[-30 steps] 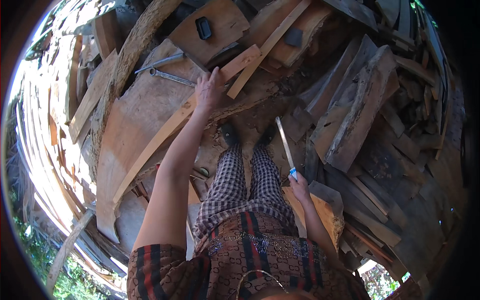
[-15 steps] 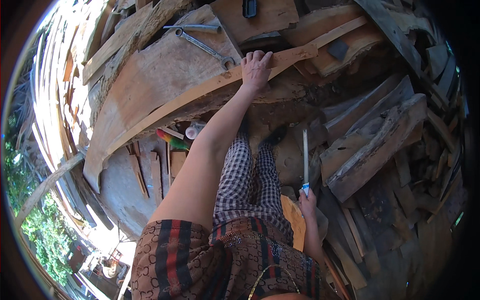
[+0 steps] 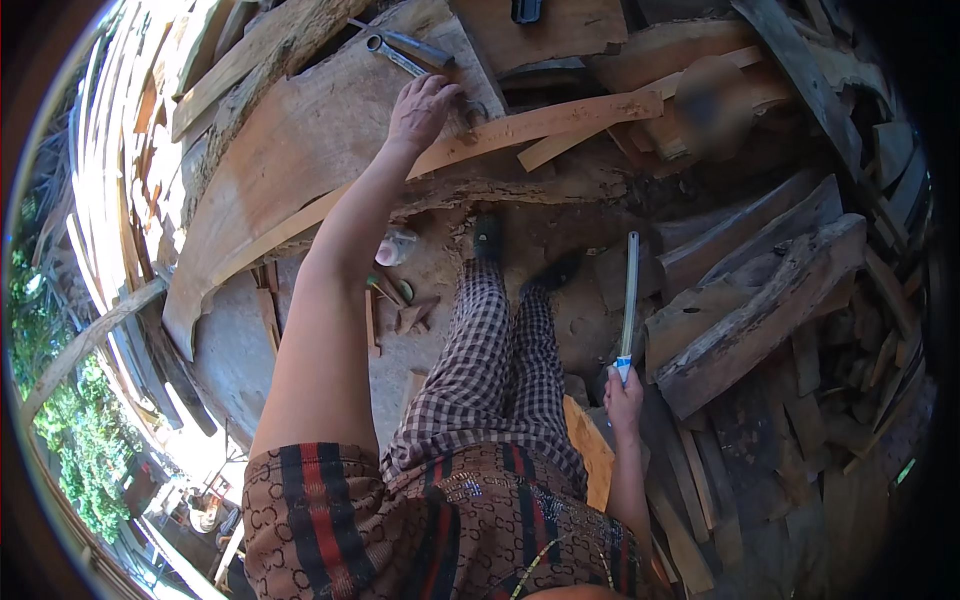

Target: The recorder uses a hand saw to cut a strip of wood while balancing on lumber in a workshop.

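From the head view, your left hand lies palm down, fingers loosely spread, on the near end of the long wooden strip that rests across the big slab; nothing is pinched, so the strip could slide or pivot under your weight if you lean on it. Your right hand, well below the strip, has its fingers closed round the blue-and-white handle of a long pale blade pointing up toward the strip (beside your legs, so a slip could swing it into them). The metal wrench just above your left hand could get knocked off the slab.
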A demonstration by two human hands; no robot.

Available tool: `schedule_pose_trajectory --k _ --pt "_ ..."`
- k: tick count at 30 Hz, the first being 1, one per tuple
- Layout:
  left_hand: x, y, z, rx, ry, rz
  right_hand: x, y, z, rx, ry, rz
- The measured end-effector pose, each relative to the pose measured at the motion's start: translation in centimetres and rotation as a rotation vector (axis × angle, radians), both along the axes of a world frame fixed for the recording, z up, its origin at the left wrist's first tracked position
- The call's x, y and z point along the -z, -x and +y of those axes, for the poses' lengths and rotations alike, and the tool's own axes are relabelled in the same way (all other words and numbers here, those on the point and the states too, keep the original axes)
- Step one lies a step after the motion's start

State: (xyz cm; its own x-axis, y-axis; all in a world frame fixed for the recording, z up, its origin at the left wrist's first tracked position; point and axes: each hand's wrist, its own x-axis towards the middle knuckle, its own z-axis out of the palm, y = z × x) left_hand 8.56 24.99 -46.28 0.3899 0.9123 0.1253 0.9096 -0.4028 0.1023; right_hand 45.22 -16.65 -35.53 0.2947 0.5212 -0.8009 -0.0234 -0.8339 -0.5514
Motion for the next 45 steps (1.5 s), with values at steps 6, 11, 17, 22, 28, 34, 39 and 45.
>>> schedule_pose_trajectory --k 6,11,17,22,28,34,39,45 --pt "0.2 3.7 2.0 0.135 -0.016 -0.016 0.4 2.7 1.9 -0.010 -0.009 0.080" --pt "0.8 6.7 4.2 -0.088 -0.056 -0.087 1.2 4.7 2.4 -0.034 0.031 0.067" --pt "0.0 6.0 3.6 -0.220 0.002 -0.242 2.6 6.8 2.6 -0.121 0.002 0.071" --pt "-1.5 4.2 2.4 -0.204 0.019 -0.239 3.4 7.9 3.1 -0.204 -0.049 -0.029" --pt "-2.0 1.4 -4.3 0.000 0.232 -0.316 2.9 8.5 4.1 -0.241 -0.032 -0.100" --pt "-2.2 0.8 -7.2 -0.122 0.151 -0.350 0.7 7.8 8.7 -0.142 -0.138 -0.119" --pt "-2.5 2.0 -11.4 -0.335 0.237 -0.379 1.4 4.7 20.6 -0.269 -0.488 -0.421" --pt "-0.7 9.5 -13.3 -0.502 0.246 -0.211 6.4 0.5 36.4 -0.362 -1.004 -0.918"
